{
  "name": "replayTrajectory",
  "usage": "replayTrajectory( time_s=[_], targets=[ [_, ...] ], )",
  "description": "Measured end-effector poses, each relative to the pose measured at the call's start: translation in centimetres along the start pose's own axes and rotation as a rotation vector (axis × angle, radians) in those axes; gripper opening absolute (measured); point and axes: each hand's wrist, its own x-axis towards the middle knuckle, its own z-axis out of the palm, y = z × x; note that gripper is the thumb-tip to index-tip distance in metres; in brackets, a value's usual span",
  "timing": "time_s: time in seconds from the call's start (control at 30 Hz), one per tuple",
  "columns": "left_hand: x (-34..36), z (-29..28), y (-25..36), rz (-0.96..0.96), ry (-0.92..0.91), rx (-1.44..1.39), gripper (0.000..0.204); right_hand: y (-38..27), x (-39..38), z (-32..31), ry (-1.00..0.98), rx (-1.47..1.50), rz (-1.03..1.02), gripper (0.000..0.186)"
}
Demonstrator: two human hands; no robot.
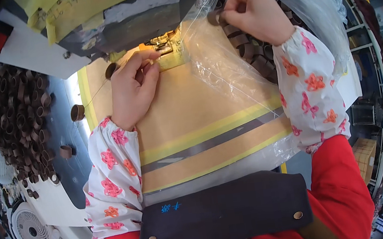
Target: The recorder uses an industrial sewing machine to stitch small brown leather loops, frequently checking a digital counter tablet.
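Observation:
My left hand (133, 89) is at the sewing machine's lit metal plate (163, 48), thumb and fingers pressed together. Whatever lies between those fingertips is too small to make out. Up at the right, my right hand (255, 14) pinches a brown fabric loop (213, 18) over a clear plastic bag (215, 63). Several more brown loops (254, 52) fill the bag. Close behind my left hand, one brown loop (111, 71) sits by the machine, and another loop (77, 112) hangs on a thread at the table's left edge.
A large heap of brown loops (16, 113) lies at the left on a grey surface (75, 171). The machine's taped head (129, 16) rises in front of me. Brown board with yellow tape (185, 106) covers the tabletop. A white fan (33, 231) stands at the lower left.

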Motion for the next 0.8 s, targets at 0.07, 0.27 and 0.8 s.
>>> replayTrajectory(
  time_s=[0.07,0.27,0.8],
  targets=[
    [0.4,0.2,1.5,-0.025,-0.132,0.012,0.031,-1.9,-1.4,1.0,-0.204,0.136,0.039,0.013],
    [0.2,0.3,0.8,0.125,-0.227,-0.012,0.042,-4.5,0.3,4.3,-0.686,0.22,0.238,0.016],
    [0.8,0.1,0.5,-0.133,-0.113,0.013,0.027,-3.0,-2.5,8.0,-0.101,0.441,-0.051,0.025]
  ],
)
